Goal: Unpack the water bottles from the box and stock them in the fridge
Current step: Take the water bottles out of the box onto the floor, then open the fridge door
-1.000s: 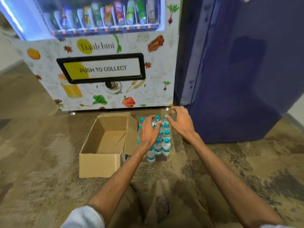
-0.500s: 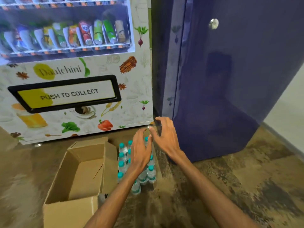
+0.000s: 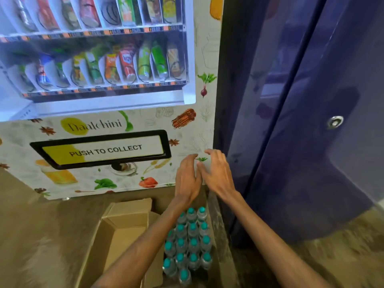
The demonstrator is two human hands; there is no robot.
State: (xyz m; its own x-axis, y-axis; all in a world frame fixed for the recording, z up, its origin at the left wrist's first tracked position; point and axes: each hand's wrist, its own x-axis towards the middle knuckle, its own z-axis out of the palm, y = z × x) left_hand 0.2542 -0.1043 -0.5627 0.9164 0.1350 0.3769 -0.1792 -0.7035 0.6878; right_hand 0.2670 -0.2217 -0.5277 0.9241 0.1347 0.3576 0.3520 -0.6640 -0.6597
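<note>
My left hand (image 3: 187, 179) and right hand (image 3: 218, 173) hang empty, fingers loosely spread, side by side before the vending machine (image 3: 104, 129). Below my forearms, clear plastic water bottles (image 3: 190, 244) with teal caps stand clustered on the mottled floor (image 3: 31, 235), beside the open cardboard box (image 3: 122, 227) and glossy blue fridge (image 3: 311, 142).

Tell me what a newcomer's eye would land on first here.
First, the lit vending machine at upper left, with rows of colourful snack packs above a "PUSH TO COLLECT" flap. Next, the left hand and right hand, empty, raised side by side at centre. Below them, teal-capped water bottles stand clustered on the floor beside an open cardboard box, with the dark blue fridge at right.
</note>
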